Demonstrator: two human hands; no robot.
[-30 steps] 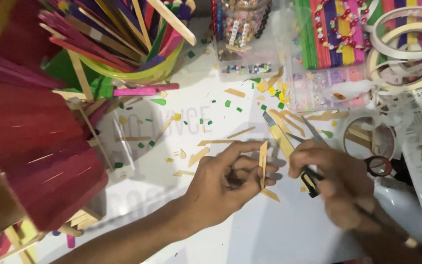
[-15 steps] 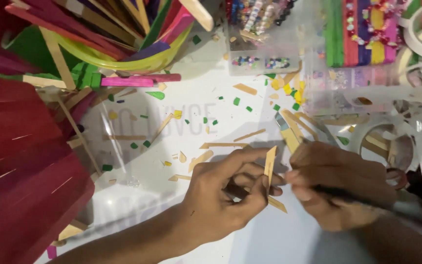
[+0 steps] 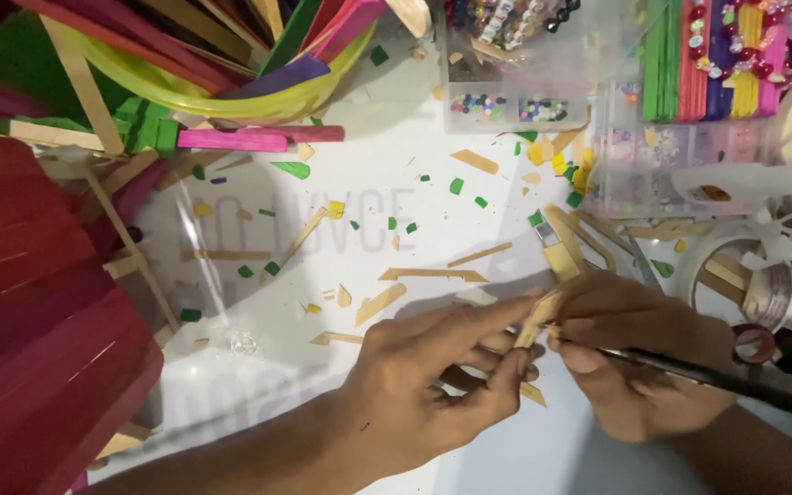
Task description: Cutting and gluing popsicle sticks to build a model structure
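Left hand (image 3: 433, 376) closed — fingertips pinching a plain wooden stick piece (image 3: 539, 321), which stands between both hands over the white table (image 3: 359, 165). Right hand (image 3: 639, 362) closed on a thin black tool (image 3: 717, 378) — tip touching the stick.

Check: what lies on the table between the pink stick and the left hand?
In the head view, between pink stick and left hand: green chips, wooden offcuts on white table.

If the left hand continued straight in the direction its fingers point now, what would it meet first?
Probably the right hand. The left hand points rightward, pinching a wooden stick piece, and the right hand's fingertips already sit just beyond that stick, holding a dark thin tool.
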